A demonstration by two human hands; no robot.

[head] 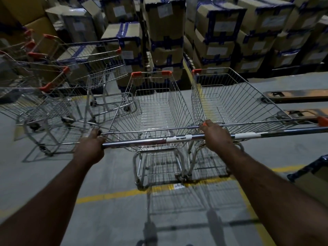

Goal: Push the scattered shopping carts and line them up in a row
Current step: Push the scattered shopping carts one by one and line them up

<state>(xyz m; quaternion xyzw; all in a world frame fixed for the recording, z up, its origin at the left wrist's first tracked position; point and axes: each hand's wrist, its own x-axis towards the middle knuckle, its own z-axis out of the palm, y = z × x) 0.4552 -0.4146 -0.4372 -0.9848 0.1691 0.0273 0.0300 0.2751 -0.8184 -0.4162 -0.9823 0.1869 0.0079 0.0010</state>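
Your left hand (92,145) is wrapped round the L end of the handle bar (142,142) of the centre cart (154,110), fingers curled over the top. Your right hand (215,137) grips at the R end of that bar, right where it meets the handle of the right cart (234,96); the 2 bars run almost in 1 line there, so I can't tell for sure which one the fingers close on. Both arms are stretched out fwd. The centre cart and right cart stand side by side, baskets touching or nearly so, noses toward the stacked boxes (165,32) w/ blue tape. Their rear wheels sit just past the yellow line (115,195) painted on the grey floor (106,174). Off to your L, apart from this pair, a cluster of carts (53,96) stands at mixed angles, orange corner caps showing, partly nested; the view is blurred there, so no exact count. 1 more cart (99,64) stands behind them, near the boxes. On the R, beyond the right cart, 2 flat pallet forks (298,96) lie on the floor.
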